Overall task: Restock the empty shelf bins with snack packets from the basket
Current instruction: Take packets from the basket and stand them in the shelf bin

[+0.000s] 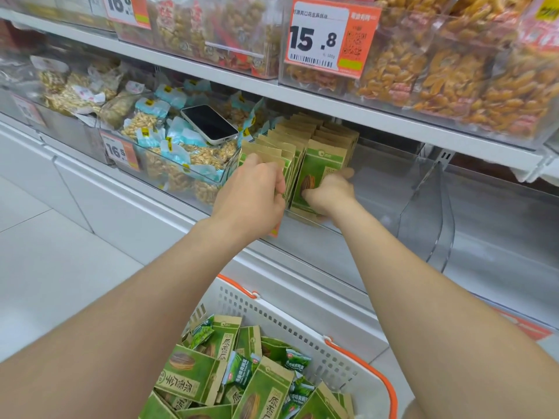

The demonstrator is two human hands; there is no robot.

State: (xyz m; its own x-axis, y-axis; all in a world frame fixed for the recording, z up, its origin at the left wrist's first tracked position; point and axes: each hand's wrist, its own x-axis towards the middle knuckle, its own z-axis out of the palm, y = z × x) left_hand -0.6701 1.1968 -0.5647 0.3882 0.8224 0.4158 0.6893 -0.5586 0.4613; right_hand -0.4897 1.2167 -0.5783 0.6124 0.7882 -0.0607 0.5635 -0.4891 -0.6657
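Green snack packets (193, 379) are heaped in the white basket (341, 355) nearest the camera, below both arms. Upright packets (320, 152) are rowed front to back in the clear bin (393, 189); the left hand (257, 189) is closed on the left row, the right hand (331, 189) on the front packet.

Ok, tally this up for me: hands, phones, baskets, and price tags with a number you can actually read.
Hands: 2, left hand and right hand, both gripping green packets
Phone: 1
Basket: 1
Price tags: 3, reading 16.8, 15.8 and 16.5
Total: 7
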